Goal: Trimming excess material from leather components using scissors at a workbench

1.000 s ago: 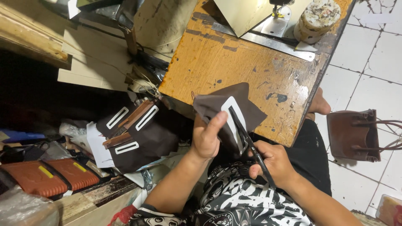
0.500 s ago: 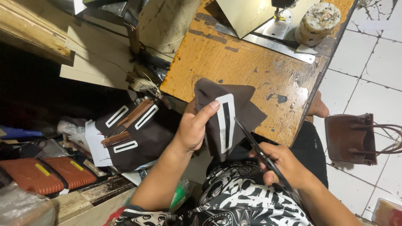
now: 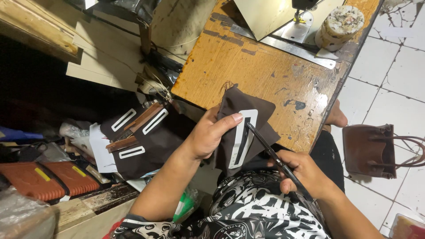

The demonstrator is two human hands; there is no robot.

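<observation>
Left hand (image 3: pixel 208 135) pinching dark brown fabric piece (image 3: pixel 248 128), thumb pressing beside white slot-shaped template (image 3: pixel 242 137). Piece hovering just off near edge of wooden surface (image 3: pixel 256 66), above lap. Right hand (image 3: pixel 305 172) wrapping scissors (image 3: pixel 272 152), tips poking into slot of piece. Blades looking nearly closed, hard to tell tbh. Doing this well, imo: keeping fabric taut, snipping small, staying inside template edge, thumb clear of blades. More cut pieces (image 3: pixel 141 137) lying left of surface; brown bag (image 3: pixel 369 150) sitting on floor to its right.
</observation>
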